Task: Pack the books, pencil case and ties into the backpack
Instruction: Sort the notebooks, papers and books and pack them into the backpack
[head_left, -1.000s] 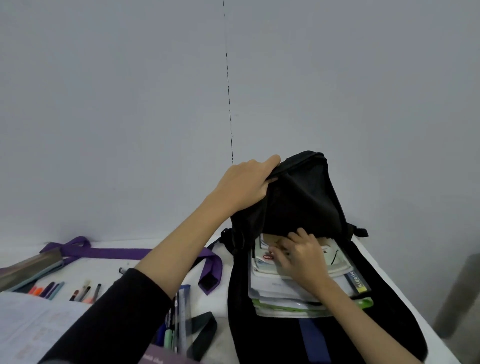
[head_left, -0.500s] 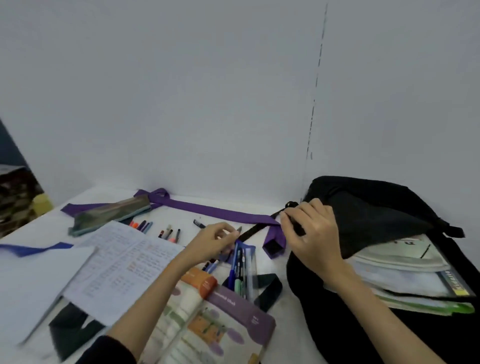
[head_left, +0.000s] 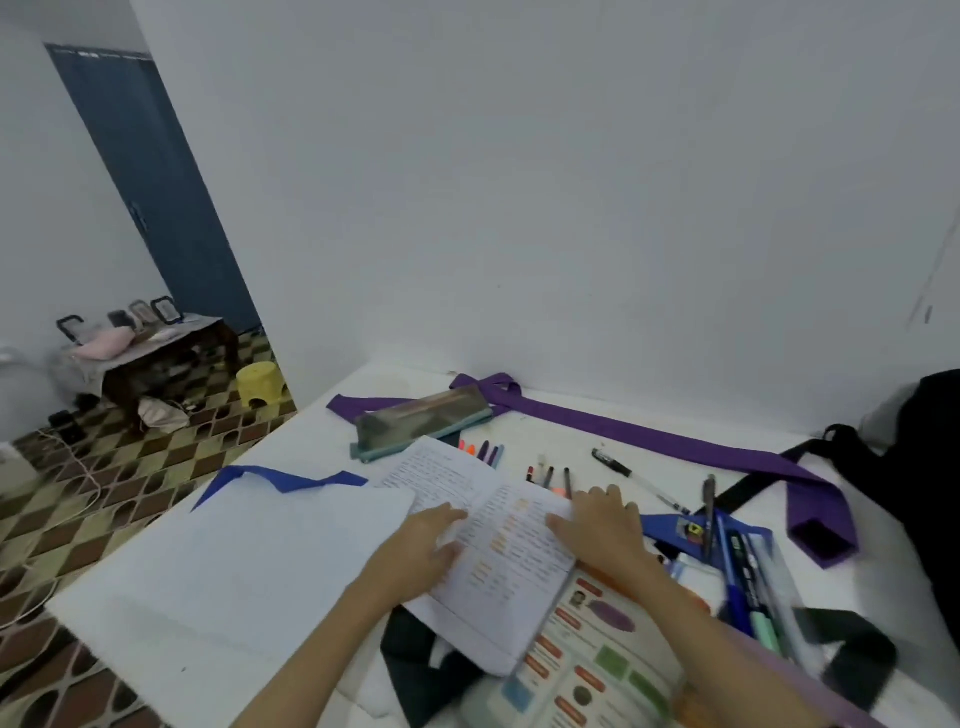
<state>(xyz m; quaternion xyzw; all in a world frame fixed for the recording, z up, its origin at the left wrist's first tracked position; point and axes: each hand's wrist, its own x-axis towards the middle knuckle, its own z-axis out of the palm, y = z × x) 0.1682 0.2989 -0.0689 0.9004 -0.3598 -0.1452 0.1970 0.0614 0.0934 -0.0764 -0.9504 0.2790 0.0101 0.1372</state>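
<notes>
An open notebook (head_left: 488, 551) with handwritten pages lies on the white table (head_left: 171, 582). My left hand (head_left: 421, 545) rests flat on its left page and my right hand (head_left: 602, 525) on its right page, fingers spread. Under it lies a colourful textbook (head_left: 597, 670). A purple tie (head_left: 649, 436) runs along the back. A blue tie (head_left: 280, 478) and a dark tie (head_left: 426, 670) lie near the books. A clear pencil case (head_left: 421, 421) sits at the back. The black backpack (head_left: 924, 467) shows at the right edge.
Loose pens and markers (head_left: 550, 473) lie beyond the notebook, and several pens (head_left: 748, 577) to its right. A white sheet (head_left: 249, 561) covers the table's left part. The wall stands close behind. Left of the table, a tiled floor holds a yellow stool (head_left: 260, 384).
My view swung left, away from the backpack. My right hand let go of the backpack and both hands came down onto the open notebook.
</notes>
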